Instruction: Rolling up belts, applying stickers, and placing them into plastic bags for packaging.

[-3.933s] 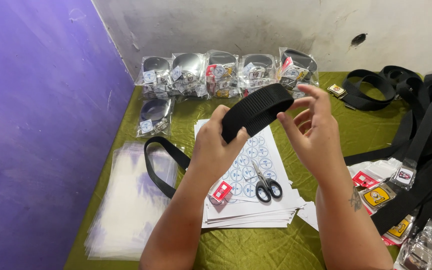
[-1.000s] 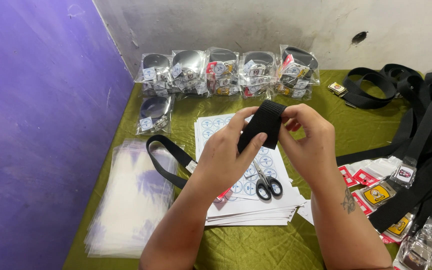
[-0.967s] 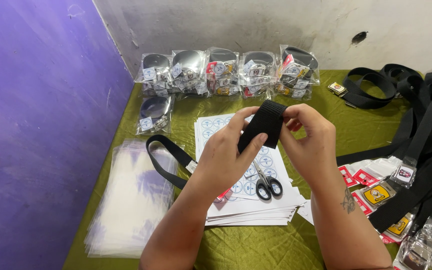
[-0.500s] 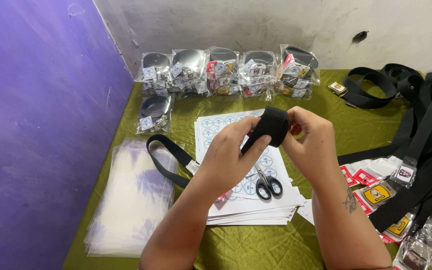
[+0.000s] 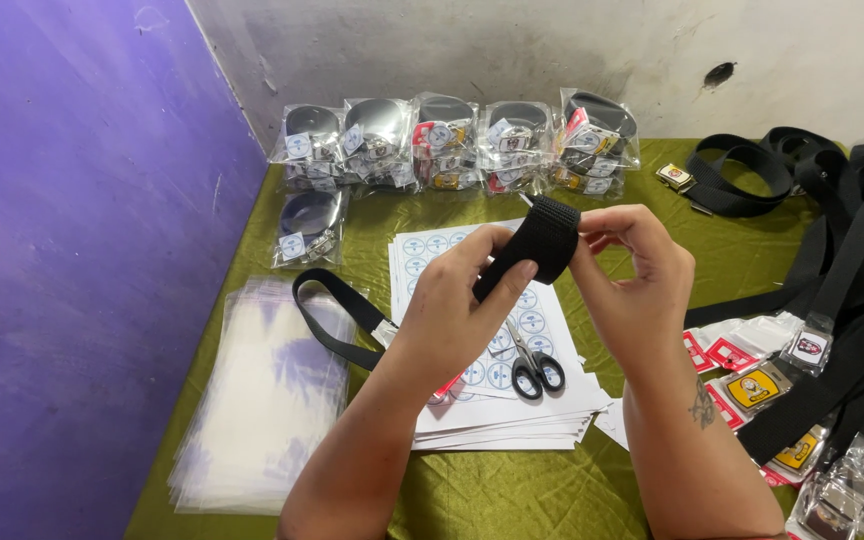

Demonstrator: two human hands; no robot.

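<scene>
Black webbing belt (image 5: 537, 243) sits rolled into a tight coil, raised above the sticker sheets (image 5: 497, 400) at the middle of the table (image 5: 472, 495). Left hand (image 5: 462, 300) closes around the coil, thumb on top and fingers beneath, which keeps the turns from springing loose. Right hand (image 5: 632, 285) pinches the coil's outer edge with its fingertips, the remaining fingers curled. A free loop of the belt trails down to the left over the clear bags (image 5: 262, 400). Scissors (image 5: 532, 365) lie on the sheets, directly under the hands. Bagged belts (image 5: 452, 145) stand in a row along the wall, and loose belts (image 5: 832, 230) are heaped on the right.
</scene>
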